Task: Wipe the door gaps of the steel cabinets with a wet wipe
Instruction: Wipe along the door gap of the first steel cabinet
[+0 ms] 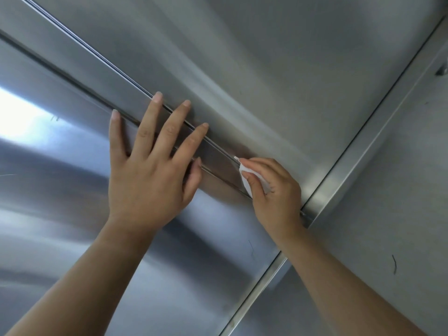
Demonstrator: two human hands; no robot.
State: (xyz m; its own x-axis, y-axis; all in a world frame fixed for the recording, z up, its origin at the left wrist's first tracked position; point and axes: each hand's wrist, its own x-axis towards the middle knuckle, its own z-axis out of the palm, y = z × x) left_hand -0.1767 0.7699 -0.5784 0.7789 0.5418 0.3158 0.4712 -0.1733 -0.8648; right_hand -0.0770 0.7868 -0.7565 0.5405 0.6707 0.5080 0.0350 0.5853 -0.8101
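Brushed steel cabinet doors [60, 190] fill the view, tilted by my head angle. A narrow door gap [101, 57] runs diagonally from the upper left down to the middle right. My left hand [150, 170] lies flat with fingers spread on the steel strip beside the gap, fingertips reaching across it. My right hand [274, 192] pinches a folded white wet wipe [244, 175] and presses its tip into the gap just below and right of my left hand. Most of the wipe is hidden by my fingers.
A raised steel frame edge [351, 170] crosses diagonally from the upper right to the bottom centre, meeting the gap near my right wrist. A further steel panel [388, 214] lies to its right, with a small bracket [442, 70] at the right edge.
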